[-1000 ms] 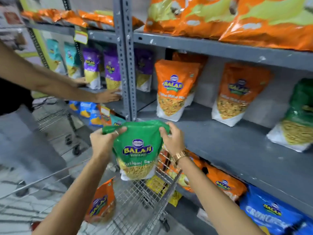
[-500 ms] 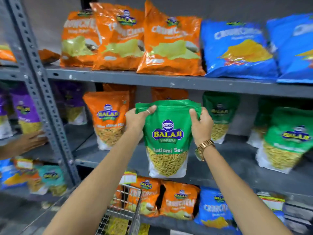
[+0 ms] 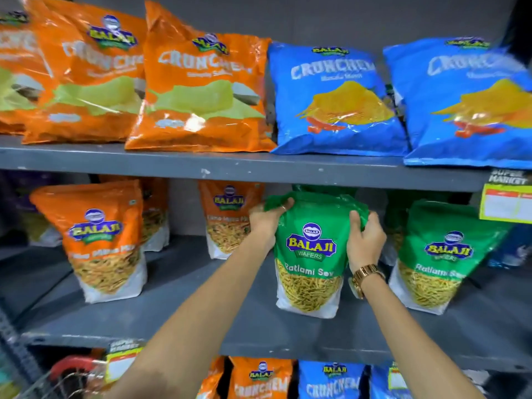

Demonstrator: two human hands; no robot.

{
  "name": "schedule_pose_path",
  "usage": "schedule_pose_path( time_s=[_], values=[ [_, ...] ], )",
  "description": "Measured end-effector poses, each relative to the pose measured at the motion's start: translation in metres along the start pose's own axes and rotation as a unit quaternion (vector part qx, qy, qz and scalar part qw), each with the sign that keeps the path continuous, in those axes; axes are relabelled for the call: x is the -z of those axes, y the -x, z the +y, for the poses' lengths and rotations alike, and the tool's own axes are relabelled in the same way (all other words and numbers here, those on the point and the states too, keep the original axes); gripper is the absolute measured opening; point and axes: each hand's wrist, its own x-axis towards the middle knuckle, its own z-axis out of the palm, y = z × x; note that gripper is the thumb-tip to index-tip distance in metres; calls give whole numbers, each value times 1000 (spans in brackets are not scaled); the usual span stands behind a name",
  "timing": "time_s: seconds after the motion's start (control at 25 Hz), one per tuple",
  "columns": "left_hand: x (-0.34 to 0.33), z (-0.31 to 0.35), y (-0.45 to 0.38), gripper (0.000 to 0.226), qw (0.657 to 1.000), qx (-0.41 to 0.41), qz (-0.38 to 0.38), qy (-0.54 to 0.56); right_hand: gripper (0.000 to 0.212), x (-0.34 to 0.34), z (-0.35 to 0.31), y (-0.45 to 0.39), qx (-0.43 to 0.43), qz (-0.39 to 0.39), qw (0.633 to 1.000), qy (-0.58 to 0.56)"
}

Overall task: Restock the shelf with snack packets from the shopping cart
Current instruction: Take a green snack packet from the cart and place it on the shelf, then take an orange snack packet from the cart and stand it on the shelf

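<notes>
A green Ratlami Sev packet stands upright on the grey middle shelf. My left hand grips its top left corner and my right hand grips its top right edge. Its white base touches the shelf board. Another green packet stands just to its right, and more green packets show behind it. The shopping cart is only partly visible at the bottom left corner.
Orange pouches stand to the left on the same shelf, with a gap between them. The upper shelf holds large orange and blue Crunchem bags. Price tags hang from the shelf edges. More bags sit on the lower shelf.
Both hands have carried the green packet from above the cart up and right onto the middle shelf, where its base now rests. The view has shifted right.
</notes>
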Motion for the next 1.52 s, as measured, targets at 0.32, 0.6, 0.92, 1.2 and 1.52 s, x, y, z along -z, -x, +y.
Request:
schedule_pose_path(
  time_s=[0.32,0.6,0.92,1.2,1.52],
  values=[
    [-47,-36,-23,13,998,-14,-26,-58,43,11,53,-28,-10,53,998,12],
    [-19,-25,-25,27,995,-71,-9,-65,26,-3,50,-7,150,149,974,81],
    [127,-7,8,32,982,-80,62,-162,18,-68,28,84,190,-127,973,45],
    [308,8,96,41,960,-67,144,-230,21,-141,1,222,172,-358,918,18],
    [489,-10,236,30,902,58,335,-264,21,-190,-35,395,186,-623,758,47]
  ],
)
